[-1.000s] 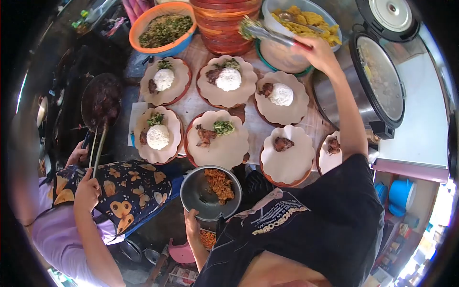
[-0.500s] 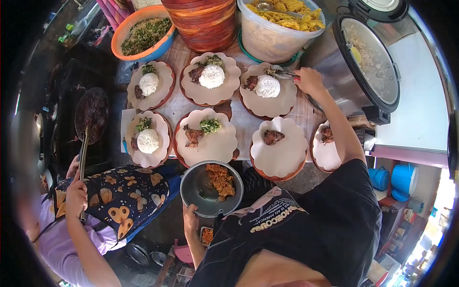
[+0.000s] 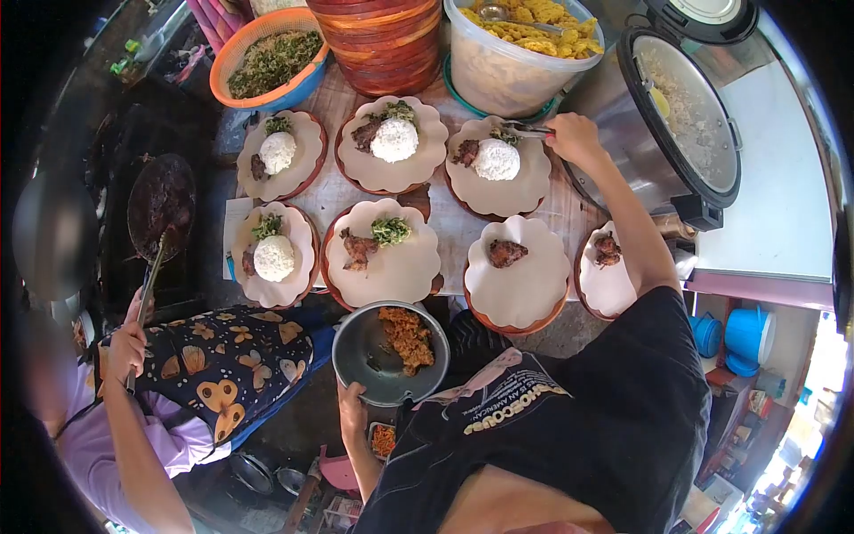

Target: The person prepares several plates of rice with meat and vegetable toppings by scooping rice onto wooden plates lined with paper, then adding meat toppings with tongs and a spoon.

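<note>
My left hand (image 3: 352, 402) grips the rim of a grey metal bowl (image 3: 358, 369) that holds an orange-brown shredded food (image 3: 409, 343). My right hand (image 3: 574, 140) is closed on metal tongs (image 3: 529, 130). Their tips are at the chopped greens (image 3: 505, 134) on the upper right paper-lined plate (image 3: 525, 182). That plate also bears a white rice mound (image 3: 497, 159) and a dark browned piece (image 3: 466, 152). Below it, another lined plate (image 3: 520, 289) carries only a browned piece (image 3: 508, 254). The plate (image 3: 382, 271) just beyond the bowl has a browned piece and greens.
An orange basket of greens (image 3: 271, 67), stacked brown plates (image 3: 378, 44), a tub of yellow fritters (image 3: 525, 62) and a large rice cooker (image 3: 640, 133) line the far side. At left, another person (image 3: 133, 347) works a long-handled tool in a dark pan (image 3: 160, 209).
My right hand has shifted slightly, with the tongs still over the greens on the upper right plate. The bowl has moved slightly left. The other person's hands have lowered and moved left.
</note>
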`<state>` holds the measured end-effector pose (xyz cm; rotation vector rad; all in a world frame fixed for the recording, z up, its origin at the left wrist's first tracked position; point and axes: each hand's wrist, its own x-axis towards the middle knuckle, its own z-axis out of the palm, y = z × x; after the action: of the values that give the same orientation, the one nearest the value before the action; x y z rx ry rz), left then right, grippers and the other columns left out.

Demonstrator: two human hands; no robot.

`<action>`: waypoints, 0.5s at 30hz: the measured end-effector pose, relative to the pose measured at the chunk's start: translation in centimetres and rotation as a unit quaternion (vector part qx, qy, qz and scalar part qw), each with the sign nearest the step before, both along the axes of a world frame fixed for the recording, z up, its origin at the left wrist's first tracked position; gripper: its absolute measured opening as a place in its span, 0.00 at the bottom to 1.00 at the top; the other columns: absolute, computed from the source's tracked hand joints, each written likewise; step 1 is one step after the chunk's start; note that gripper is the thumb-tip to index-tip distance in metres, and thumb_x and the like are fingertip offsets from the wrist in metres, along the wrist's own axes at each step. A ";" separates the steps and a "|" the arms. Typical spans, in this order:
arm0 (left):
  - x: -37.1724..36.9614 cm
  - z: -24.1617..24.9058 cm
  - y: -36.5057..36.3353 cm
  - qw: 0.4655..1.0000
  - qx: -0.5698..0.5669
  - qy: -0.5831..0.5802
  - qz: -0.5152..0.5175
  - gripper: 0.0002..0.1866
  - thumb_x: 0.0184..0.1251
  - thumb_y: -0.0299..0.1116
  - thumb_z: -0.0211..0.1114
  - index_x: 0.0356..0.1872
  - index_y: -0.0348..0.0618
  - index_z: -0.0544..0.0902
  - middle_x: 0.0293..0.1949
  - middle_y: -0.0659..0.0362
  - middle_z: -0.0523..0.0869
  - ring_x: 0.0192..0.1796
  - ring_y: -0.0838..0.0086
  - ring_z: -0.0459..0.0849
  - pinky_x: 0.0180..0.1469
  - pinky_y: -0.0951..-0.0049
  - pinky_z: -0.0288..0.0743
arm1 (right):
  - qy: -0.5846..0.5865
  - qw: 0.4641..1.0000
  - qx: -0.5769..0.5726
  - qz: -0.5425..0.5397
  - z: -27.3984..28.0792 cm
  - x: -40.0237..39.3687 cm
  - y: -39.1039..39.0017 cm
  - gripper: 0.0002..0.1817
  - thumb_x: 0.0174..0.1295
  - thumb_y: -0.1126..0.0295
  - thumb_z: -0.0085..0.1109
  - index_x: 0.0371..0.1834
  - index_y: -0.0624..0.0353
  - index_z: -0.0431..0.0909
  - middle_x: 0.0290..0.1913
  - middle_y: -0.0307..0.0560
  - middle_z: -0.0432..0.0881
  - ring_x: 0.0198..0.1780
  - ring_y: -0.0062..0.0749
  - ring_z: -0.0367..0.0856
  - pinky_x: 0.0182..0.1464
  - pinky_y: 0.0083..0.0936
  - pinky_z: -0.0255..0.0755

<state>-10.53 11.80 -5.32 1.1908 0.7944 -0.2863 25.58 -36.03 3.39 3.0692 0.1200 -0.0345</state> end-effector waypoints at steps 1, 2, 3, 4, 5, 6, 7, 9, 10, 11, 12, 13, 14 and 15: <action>0.0 -0.2 0.1 1.000 -0.006 0.002 0.007 0.26 0.49 0.24 0.48 0.56 0.38 0.69 0.43 0.59 0.75 0.43 0.70 0.74 0.48 0.72 0.70 | -0.009 1.000 0.011 -0.002 0.6 0.0 0.0 0.12 0.49 0.64 0.63 0.37 0.52 0.85 0.37 0.51 0.84 0.43 0.46 0.82 0.46 0.40 0.76; -0.1 -0.4 0.1 1.000 -0.013 0.005 0.013 0.27 0.49 0.23 0.48 0.56 0.39 0.69 0.43 0.59 0.75 0.43 0.70 0.74 0.48 0.72 0.70 | -0.011 1.000 0.012 -0.007 1.0 -0.1 0.0 0.12 0.49 0.64 0.63 0.36 0.52 0.84 0.37 0.51 0.84 0.43 0.46 0.82 0.45 0.40 0.76; -0.3 -0.5 0.2 1.000 -0.019 0.010 0.018 0.27 0.49 0.23 0.48 0.56 0.39 0.69 0.43 0.59 0.75 0.44 0.70 0.74 0.48 0.72 0.70 | -0.012 1.000 0.013 -0.013 1.5 -0.4 -0.1 0.12 0.49 0.63 0.63 0.36 0.52 0.84 0.37 0.50 0.84 0.42 0.46 0.82 0.45 0.40 0.76; -0.5 -0.5 0.3 0.999 -0.024 0.015 0.020 0.27 0.48 0.23 0.48 0.56 0.38 0.69 0.43 0.58 0.75 0.44 0.70 0.74 0.48 0.72 0.70 | -0.014 1.000 0.014 -0.018 2.1 -0.6 -0.2 0.12 0.49 0.63 0.62 0.36 0.52 0.84 0.37 0.49 0.84 0.42 0.46 0.82 0.44 0.39 0.76; -0.5 -0.6 0.4 0.999 -0.027 0.017 0.025 0.28 0.48 0.23 0.48 0.57 0.38 0.69 0.44 0.58 0.75 0.44 0.70 0.74 0.48 0.72 0.70 | -0.004 0.999 0.020 -0.029 2.9 -1.0 -0.1 0.12 0.49 0.62 0.62 0.36 0.53 0.84 0.37 0.48 0.84 0.41 0.47 0.82 0.44 0.39 0.76; -0.4 -0.7 0.3 0.999 -0.030 0.016 0.036 0.28 0.48 0.22 0.48 0.57 0.38 0.69 0.44 0.58 0.75 0.45 0.70 0.74 0.48 0.72 0.70 | 0.002 0.999 0.026 -0.032 4.1 -1.2 0.2 0.13 0.49 0.61 0.62 0.37 0.53 0.83 0.37 0.47 0.84 0.41 0.47 0.82 0.44 0.39 0.76; -0.4 -0.3 0.2 0.999 -0.029 0.009 0.039 0.28 0.48 0.22 0.48 0.57 0.38 0.69 0.44 0.58 0.75 0.45 0.70 0.74 0.49 0.72 0.70 | -0.020 0.999 0.044 -0.023 5.2 -1.5 0.5 0.13 0.51 0.61 0.62 0.38 0.53 0.83 0.37 0.47 0.84 0.40 0.48 0.81 0.43 0.39 0.75; -0.1 0.5 -0.3 0.998 -0.023 -0.009 0.050 0.28 0.48 0.22 0.48 0.56 0.37 0.68 0.44 0.57 0.75 0.45 0.70 0.74 0.49 0.72 0.70 | -0.086 0.991 0.103 0.013 7.8 -1.3 3.1 0.14 0.52 0.60 0.62 0.40 0.52 0.83 0.36 0.47 0.84 0.40 0.48 0.81 0.42 0.39 0.75; -0.1 0.5 -0.1 0.998 -0.023 -0.005 0.061 0.28 0.48 0.23 0.48 0.56 0.37 0.69 0.44 0.57 0.75 0.45 0.70 0.74 0.49 0.72 0.70 | -0.125 0.981 0.144 0.035 9.1 -1.3 4.8 0.14 0.53 0.60 0.61 0.41 0.52 0.83 0.36 0.47 0.83 0.39 0.48 0.81 0.41 0.39 0.75; -0.2 0.3 0.0 0.997 -0.024 -0.001 0.068 0.27 0.48 0.23 0.48 0.56 0.37 0.69 0.44 0.57 0.75 0.45 0.70 0.74 0.49 0.73 0.70 | -0.162 0.968 0.183 0.054 10.0 -0.8 6.1 0.14 0.54 0.59 0.61 0.42 0.51 0.83 0.36 0.48 0.83 0.39 0.48 0.81 0.41 0.39 0.74; -0.3 0.1 0.1 0.997 -0.027 0.003 0.072 0.27 0.48 0.23 0.48 0.56 0.37 0.69 0.44 0.57 0.75 0.45 0.71 0.74 0.50 0.73 0.70 | -0.201 0.957 0.185 0.098 10.7 1.1 8.5 0.15 0.54 0.59 0.61 0.43 0.50 0.83 0.36 0.48 0.83 0.39 0.47 0.81 0.41 0.38 0.75; -0.3 0.0 0.3 0.997 -0.027 -0.026 0.070 0.26 0.48 0.23 0.49 0.55 0.37 0.70 0.43 0.58 0.75 0.44 0.71 0.74 0.49 0.74 0.70 | -0.241 0.941 0.186 0.148 11.4 4.0 12.4 0.16 0.54 0.59 0.62 0.45 0.49 0.83 0.37 0.48 0.83 0.39 0.47 0.81 0.41 0.38 0.75; -0.4 -0.2 0.5 0.997 -0.024 -0.023 0.074 0.26 0.48 0.23 0.49 0.55 0.37 0.70 0.42 0.58 0.75 0.43 0.71 0.74 0.48 0.74 0.70 | -0.235 0.944 0.171 0.155 11.9 5.8 15.5 0.16 0.55 0.58 0.61 0.46 0.47 0.82 0.38 0.47 0.83 0.39 0.46 0.81 0.40 0.38 0.74; -0.6 -0.4 0.6 0.997 -0.020 -0.021 0.078 0.26 0.48 0.24 0.49 0.55 0.37 0.70 0.41 0.58 0.76 0.43 0.71 0.74 0.48 0.74 0.70 | -0.228 0.947 0.157 0.162 12.4 7.8 18.5 0.16 0.55 0.57 0.61 0.47 0.44 0.82 0.39 0.46 0.83 0.39 0.46 0.81 0.40 0.39 0.74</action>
<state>-11.16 12.42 -5.69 1.0876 0.8374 -0.1474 33.38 -17.53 15.75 3.2114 0.6532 0.7749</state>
